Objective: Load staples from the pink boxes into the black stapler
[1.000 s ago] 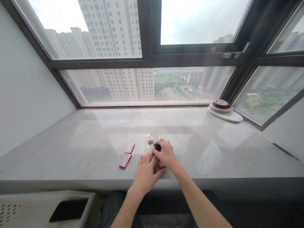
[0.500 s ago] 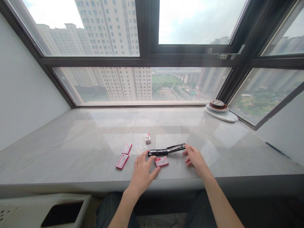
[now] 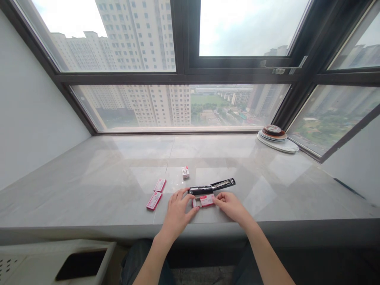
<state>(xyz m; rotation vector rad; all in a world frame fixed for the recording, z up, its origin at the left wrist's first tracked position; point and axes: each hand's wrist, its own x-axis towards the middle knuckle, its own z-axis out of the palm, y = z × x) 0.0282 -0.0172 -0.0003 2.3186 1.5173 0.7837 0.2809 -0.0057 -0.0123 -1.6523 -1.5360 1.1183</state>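
A small red and white staple box (image 3: 207,200) lies on the sill near its front edge, its sleeve slid partly to the right so the inner tray shows at the left end. My left hand (image 3: 178,208) grips that left end between thumb and fingers. At the right end, my right hand (image 3: 230,205) pinches the sleeve. Just behind the box an opened black stapler (image 3: 211,186) lies flat, its metal channel facing up. The fingertips of my left hand are close to the stapler's left end; whether they touch it I cannot tell.
Two red and white boxes (image 3: 154,200) lie end to end on the left. A small white box (image 3: 185,172) stands behind the stapler. Stacked plates (image 3: 273,136) sit in the far right corner by the window. The stone sill (image 3: 103,178) ends at a front edge.
My right hand has left the stapler's right end and come down and left onto the staple box. The box's sleeve has slid right, exposing the tray.
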